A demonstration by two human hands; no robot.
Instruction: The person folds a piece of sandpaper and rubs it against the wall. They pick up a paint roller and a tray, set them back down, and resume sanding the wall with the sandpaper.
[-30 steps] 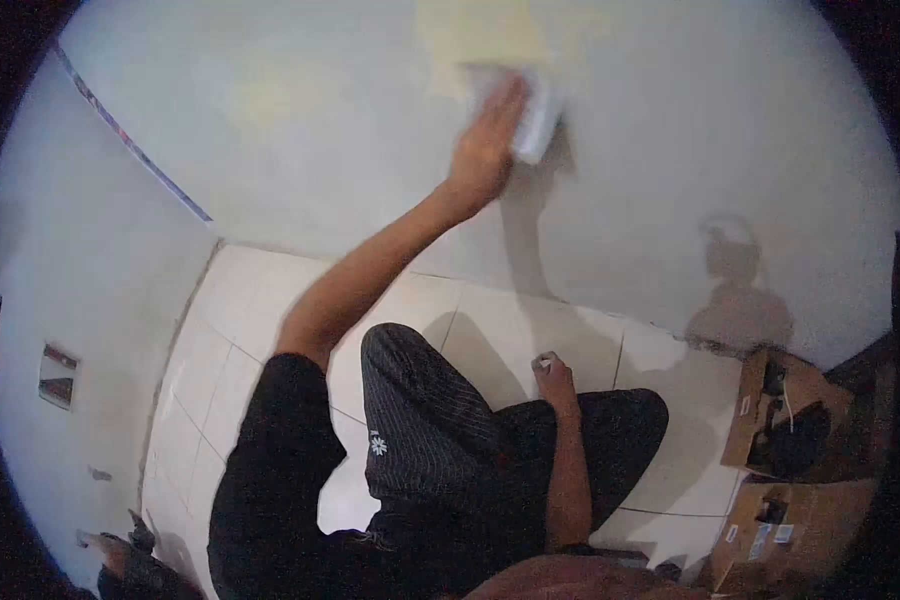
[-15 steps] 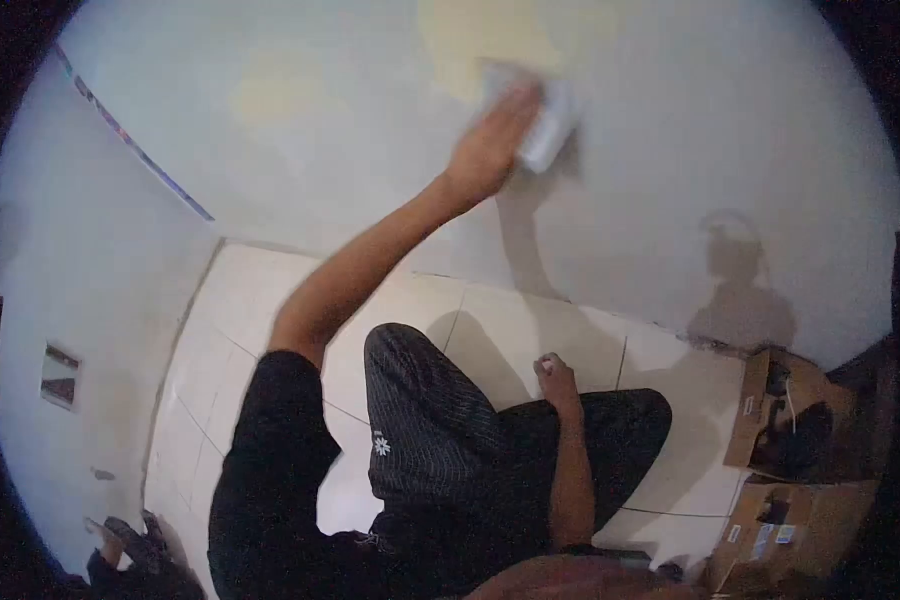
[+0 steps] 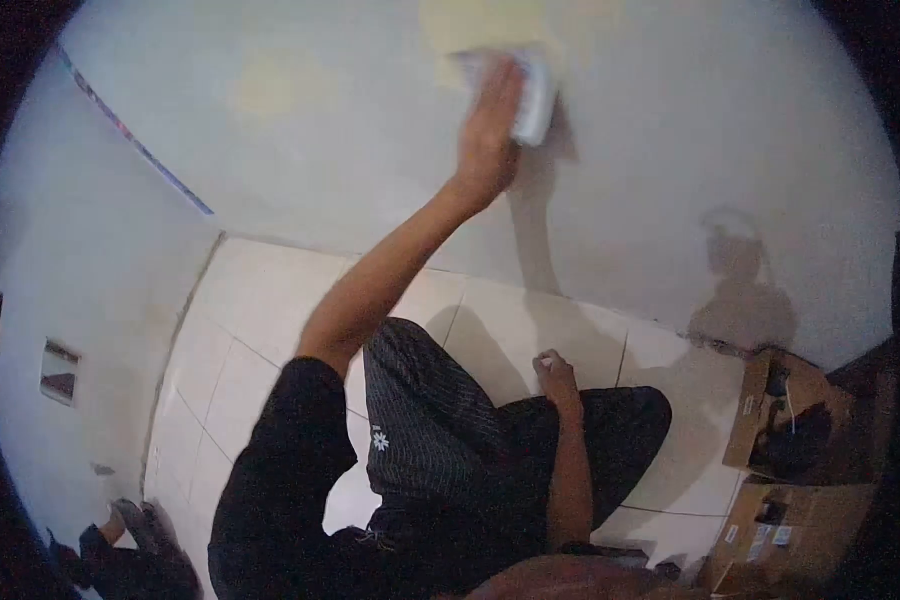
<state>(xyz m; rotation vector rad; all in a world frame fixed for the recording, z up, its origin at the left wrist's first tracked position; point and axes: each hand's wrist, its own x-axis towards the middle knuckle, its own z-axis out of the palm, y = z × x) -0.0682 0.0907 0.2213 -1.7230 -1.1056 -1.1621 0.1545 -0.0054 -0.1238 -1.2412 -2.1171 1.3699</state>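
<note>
The left hand is raised to the wall in the upper middle of the frame. Its fingers lie spread over a white pad and press it flat against the wall. The pad sits at the lower edge of a yellowish patch, and the arm's shadow falls just right of it. The right hand rests low in the middle of the frame on the knee of dark striped trousers. It is curled into a fist, with a small pale thing at its top that is too small to identify. The person sits on a white tiled floor. Open cardboard boxes stand at the lower right.
</note>
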